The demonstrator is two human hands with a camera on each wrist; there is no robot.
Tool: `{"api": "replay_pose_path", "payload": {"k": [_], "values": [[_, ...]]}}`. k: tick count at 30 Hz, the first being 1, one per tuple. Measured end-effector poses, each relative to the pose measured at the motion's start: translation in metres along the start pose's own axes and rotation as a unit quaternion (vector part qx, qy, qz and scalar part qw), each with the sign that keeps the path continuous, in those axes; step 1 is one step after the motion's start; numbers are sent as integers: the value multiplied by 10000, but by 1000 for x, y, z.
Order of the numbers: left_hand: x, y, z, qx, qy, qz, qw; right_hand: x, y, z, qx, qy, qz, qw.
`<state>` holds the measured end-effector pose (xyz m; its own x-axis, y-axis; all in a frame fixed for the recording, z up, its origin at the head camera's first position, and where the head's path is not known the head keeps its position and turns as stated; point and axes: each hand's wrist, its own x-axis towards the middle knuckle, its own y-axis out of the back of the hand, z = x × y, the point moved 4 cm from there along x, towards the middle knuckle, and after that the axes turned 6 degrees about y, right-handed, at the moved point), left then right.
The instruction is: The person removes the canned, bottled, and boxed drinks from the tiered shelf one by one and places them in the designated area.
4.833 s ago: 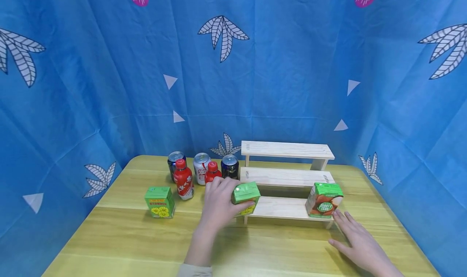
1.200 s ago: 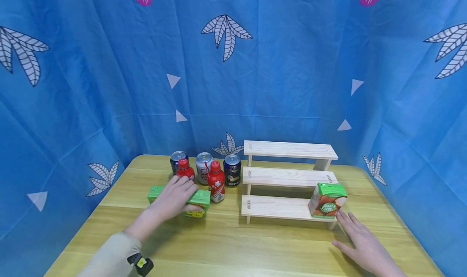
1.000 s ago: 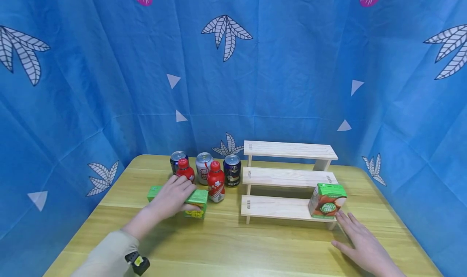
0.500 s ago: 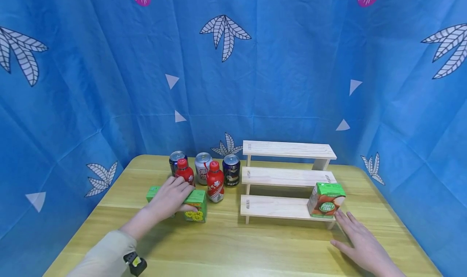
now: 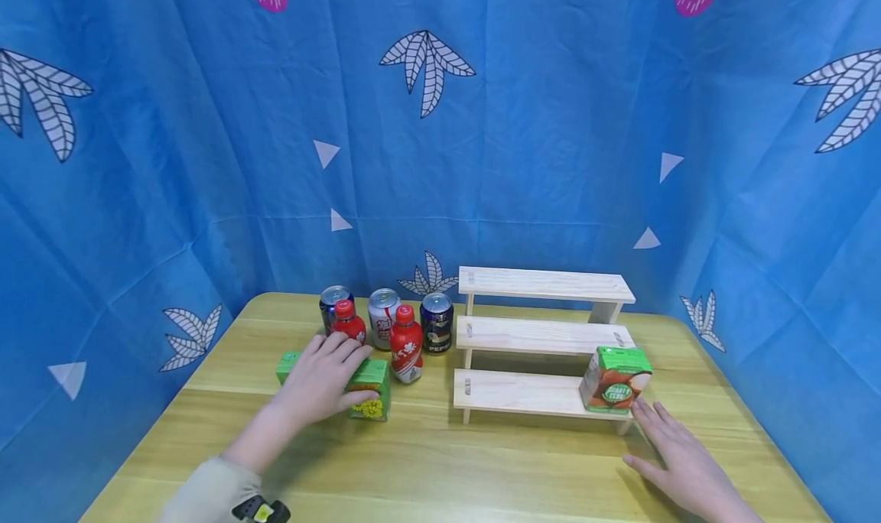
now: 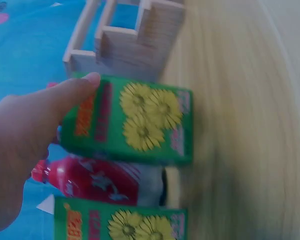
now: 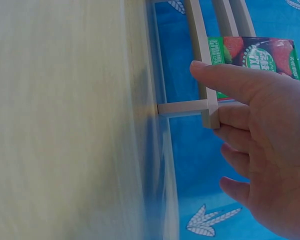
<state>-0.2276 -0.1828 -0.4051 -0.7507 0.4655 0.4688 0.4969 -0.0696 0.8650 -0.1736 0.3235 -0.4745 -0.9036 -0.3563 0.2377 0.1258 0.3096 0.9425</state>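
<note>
In the head view my left hand [image 5: 320, 381] reaches over a green drink carton [image 5: 372, 412] with yellow flowers, thumb across its front. The left wrist view shows the thumb tip on this carton's [image 6: 150, 117] upper corner; the other fingers are hidden behind it. The carton stands on the table, right of a matching carton [image 5: 287, 364], partly covered by the hand. My right hand [image 5: 681, 462] has its fingers extended at the right end of a wooden three-step rack [image 5: 523, 393]. Above those fingertips, a drink carton with red fruit [image 5: 616, 385] stands on the lowest step.
Two red bottles [image 5: 406, 347] stand behind the cartons. Further back are two dark blue cans [image 5: 437, 324] and a white can [image 5: 382, 320]. A blue curtain [image 5: 551, 164] hangs behind and beside the wooden table [image 5: 482, 477].
My left hand has carried the flower carton from the rack's left end leftward, then lowered it onto the table beside the matching one. The right hand stays at the rack.
</note>
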Motion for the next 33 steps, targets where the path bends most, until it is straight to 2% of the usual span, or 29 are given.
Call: {"api": "replay_pose_path", "payload": {"k": [10, 21, 24, 28, 30, 33], "values": [[11, 25, 23, -138, 103, 591, 9981, -1, -1, 1, 61, -63, -79, 9999], [25, 35, 57, -590, 312, 406, 9969, -2, -4, 2, 131, -97, -126, 9998], [32, 35, 67, -683, 208, 511, 9961, -2, -3, 3, 116, -82, -113, 9998], [40, 33, 81, -629, -143, 795, 9947, -2, -3, 3, 112, -74, -111, 9998], [44, 31, 89, -580, -296, 840, 9943, -1, -2, 3, 104, -57, -96, 9999], [50, 28, 99, -533, -420, 726, 9950, 0, -2, 2, 77, -38, -83, 9999]]}}
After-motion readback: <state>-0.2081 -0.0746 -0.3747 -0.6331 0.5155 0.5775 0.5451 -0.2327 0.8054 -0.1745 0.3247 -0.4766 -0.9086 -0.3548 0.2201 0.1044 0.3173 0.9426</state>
